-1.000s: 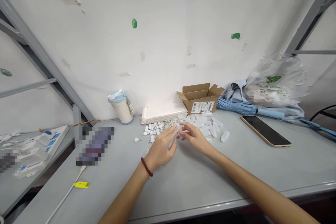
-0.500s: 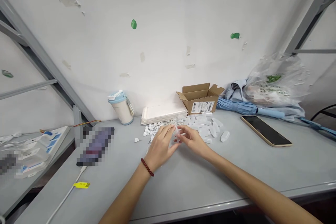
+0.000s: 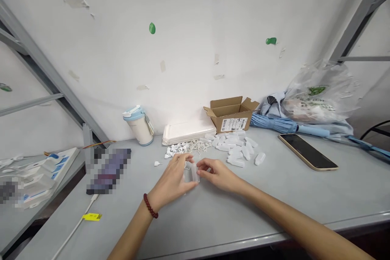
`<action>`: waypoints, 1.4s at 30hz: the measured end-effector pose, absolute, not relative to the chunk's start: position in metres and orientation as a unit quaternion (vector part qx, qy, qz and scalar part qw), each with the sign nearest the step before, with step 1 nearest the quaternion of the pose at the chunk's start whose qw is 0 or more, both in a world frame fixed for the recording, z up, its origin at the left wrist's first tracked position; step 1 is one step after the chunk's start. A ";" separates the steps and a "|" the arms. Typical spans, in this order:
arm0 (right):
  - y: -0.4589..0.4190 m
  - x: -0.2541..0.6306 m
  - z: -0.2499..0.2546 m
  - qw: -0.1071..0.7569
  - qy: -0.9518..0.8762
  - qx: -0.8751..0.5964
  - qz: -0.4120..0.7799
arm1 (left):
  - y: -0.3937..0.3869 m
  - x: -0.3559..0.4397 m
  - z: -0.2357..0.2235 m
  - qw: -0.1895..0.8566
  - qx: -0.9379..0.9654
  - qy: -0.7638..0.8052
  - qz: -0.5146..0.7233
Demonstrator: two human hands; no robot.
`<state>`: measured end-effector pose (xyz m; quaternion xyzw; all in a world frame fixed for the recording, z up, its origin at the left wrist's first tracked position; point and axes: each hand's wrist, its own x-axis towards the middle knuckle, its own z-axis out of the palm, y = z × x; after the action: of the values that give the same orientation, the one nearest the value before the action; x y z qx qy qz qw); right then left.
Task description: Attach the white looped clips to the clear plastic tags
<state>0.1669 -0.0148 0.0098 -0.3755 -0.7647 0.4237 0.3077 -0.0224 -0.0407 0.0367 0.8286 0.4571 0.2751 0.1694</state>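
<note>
Left hand [image 3: 172,178] cupping translucent piece [image 3: 195,173]; right hand [image 3: 218,175] bent-fingered alongside.

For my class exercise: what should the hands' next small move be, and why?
Probably steady the frosted plastic piece with the left hand while the right hand nudges it: the left fingers and thumb span it, and right fingers are at its edge.

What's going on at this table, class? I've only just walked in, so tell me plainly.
A person's left hand, wearing a dark-red beaded bracelet, holds a translucent plastic piece between thumb and fingers over a grey table. The right hand has its fingertips at the piece's edge; whether they grip it is unclear. Beyond the hands lie loose, frosted oblong plastic pieces, with small white parts and thin pale cords to their left.
</note>
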 end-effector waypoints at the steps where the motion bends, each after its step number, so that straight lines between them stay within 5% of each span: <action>1: -0.017 0.166 0.009 0.296 -0.777 -0.371 0.412 | -0.044 -0.025 0.036 0.177 0.829 0.460 0.264; 42: -0.024 0.157 0.005 0.236 -0.848 -0.338 0.333 | -0.046 -0.042 0.034 0.206 0.832 0.475 0.197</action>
<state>0.1569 -0.0243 0.0046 -0.3382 -0.8478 0.3332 0.2364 -0.0422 -0.0464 0.0342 0.8324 0.4752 0.1971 0.2060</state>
